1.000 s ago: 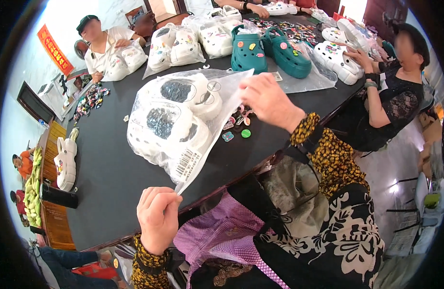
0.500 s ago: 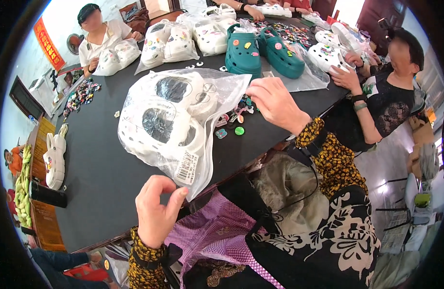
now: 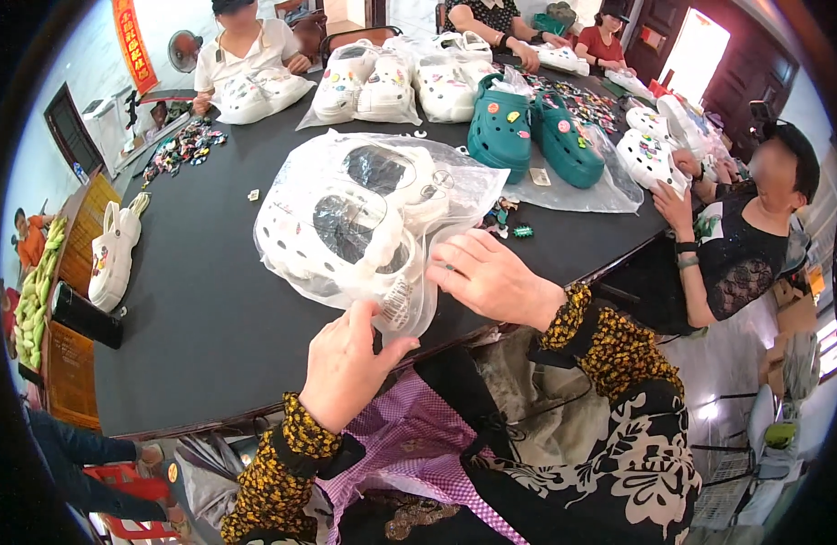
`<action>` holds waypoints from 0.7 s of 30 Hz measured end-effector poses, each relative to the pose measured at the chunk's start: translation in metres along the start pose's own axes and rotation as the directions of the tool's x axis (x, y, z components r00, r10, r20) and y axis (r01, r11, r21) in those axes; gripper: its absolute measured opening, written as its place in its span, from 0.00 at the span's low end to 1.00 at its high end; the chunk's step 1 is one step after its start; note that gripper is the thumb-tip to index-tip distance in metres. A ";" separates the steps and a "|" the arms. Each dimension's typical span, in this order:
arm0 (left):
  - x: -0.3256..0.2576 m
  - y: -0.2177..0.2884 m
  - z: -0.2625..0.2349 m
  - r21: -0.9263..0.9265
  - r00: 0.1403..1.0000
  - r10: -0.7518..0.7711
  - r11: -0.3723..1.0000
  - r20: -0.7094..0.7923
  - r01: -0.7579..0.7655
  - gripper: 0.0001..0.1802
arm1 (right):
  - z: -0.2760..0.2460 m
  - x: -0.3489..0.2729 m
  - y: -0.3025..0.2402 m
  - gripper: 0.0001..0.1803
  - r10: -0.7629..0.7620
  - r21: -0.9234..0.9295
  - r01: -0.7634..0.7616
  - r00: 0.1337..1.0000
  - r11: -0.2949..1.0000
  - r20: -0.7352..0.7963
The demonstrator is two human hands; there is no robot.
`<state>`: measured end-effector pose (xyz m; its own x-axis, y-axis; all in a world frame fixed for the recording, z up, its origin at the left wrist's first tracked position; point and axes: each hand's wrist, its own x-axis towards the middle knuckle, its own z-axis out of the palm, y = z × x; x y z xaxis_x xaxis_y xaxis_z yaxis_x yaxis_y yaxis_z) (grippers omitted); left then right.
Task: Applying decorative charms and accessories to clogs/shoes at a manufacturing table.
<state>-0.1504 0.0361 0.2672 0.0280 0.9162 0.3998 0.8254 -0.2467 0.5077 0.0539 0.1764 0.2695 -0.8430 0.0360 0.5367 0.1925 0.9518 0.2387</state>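
A pair of white clogs (image 3: 296,238) lies inside a clear plastic bag (image 3: 478,186) on the black table in front of me. My left hand (image 3: 353,368) is closed on the bag's near corner, fingers over the label and thumb below. My right hand (image 3: 498,280) pinches the bag's right edge beside the clog's heel. Just beyond that hand are small dark charms and a green charm (image 3: 524,232). Farther right, two teal clogs (image 3: 500,123) with charms stand on a flat plastic bag (image 3: 577,195).
Bagged white clogs (image 3: 359,86) stand along the far side. Charm piles (image 3: 187,145) lie at the far left and far right. A white clog (image 3: 116,254) and a black cylinder (image 3: 85,315) sit at the left edge. A co-worker at right holds a white clog (image 3: 650,162); others sit opposite.
My right hand has come left and nearer along the bag's edge, drawing the flap in. My left hand has moved right onto the near corner, partly covering the label. The view has shifted.
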 end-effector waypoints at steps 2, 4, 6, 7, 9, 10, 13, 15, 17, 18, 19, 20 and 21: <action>0.001 0.001 -0.001 0.037 1.000 0.003 0.999 -0.001 -0.003 0.23 | 0.002 0.003 0.000 0.13 0.040 -0.060 -0.038 0.999 0.997 0.036; 0.003 -0.006 0.004 0.071 1.000 0.019 0.997 -0.019 -0.018 0.23 | 0.006 0.004 0.001 0.11 -0.003 -0.054 0.006 0.999 0.999 0.049; 0.005 -0.014 0.008 0.103 0.999 0.035 0.994 -0.036 -0.031 0.24 | 0.009 0.004 0.001 0.09 -0.047 -0.045 0.050 0.997 0.998 0.062; 0.005 -0.015 0.010 0.106 0.999 0.026 0.994 -0.026 -0.023 0.21 | 0.007 0.002 -0.002 0.08 -0.070 -0.004 0.071 0.995 0.998 0.069; 0.005 -0.018 0.012 0.110 1.000 0.018 0.994 -0.019 -0.016 0.19 | 0.002 0.002 -0.004 0.09 -0.103 0.106 0.097 0.993 0.990 0.062; 0.007 -0.019 0.013 0.160 0.999 0.040 0.986 -0.005 -0.039 0.16 | 0.001 0.001 -0.005 0.09 -0.100 0.106 0.093 0.993 0.990 0.065; 0.011 -0.025 0.018 0.214 0.999 0.051 0.975 0.009 -0.052 0.11 | 0.002 -0.003 -0.008 0.11 -0.086 0.199 0.061 0.989 0.978 0.119; 0.014 -0.027 0.019 0.220 0.999 0.043 0.975 0.009 -0.044 0.09 | 0.003 -0.007 -0.008 0.11 -0.075 0.236 0.023 0.974 0.971 0.212; 0.017 -0.028 0.019 0.203 0.998 0.062 0.977 0.010 -0.063 0.08 | 0.003 -0.008 -0.006 0.10 -0.057 0.243 -0.005 0.968 0.970 0.246; 0.017 -0.028 0.018 0.203 0.998 0.062 0.977 0.010 -0.063 0.08 | 0.004 -0.009 -0.006 0.10 -0.040 0.254 -0.033 0.960 0.967 0.278; 0.017 -0.028 0.016 0.111 0.993 0.093 0.990 -0.076 -0.084 0.07 | 0.007 -0.012 -0.004 0.10 -0.041 0.254 -0.032 0.960 0.967 0.278; 0.017 -0.027 0.012 0.021 0.980 0.115 0.993 -0.164 -0.113 0.07 | 0.012 -0.016 -0.001 0.09 -0.029 0.314 -0.083 0.941 0.946 0.338; 0.017 -0.021 0.005 -0.127 0.983 0.037 0.990 -0.179 -0.061 0.06 | 0.014 -0.018 0.000 0.09 -0.023 0.371 -0.138 0.917 0.918 0.398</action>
<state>-0.1649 0.0587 0.2595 -0.0424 0.8351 0.5485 0.7436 -0.3403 0.5756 0.0617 0.1805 0.2487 -0.9774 0.1327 0.1647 0.1071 0.9820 -0.1555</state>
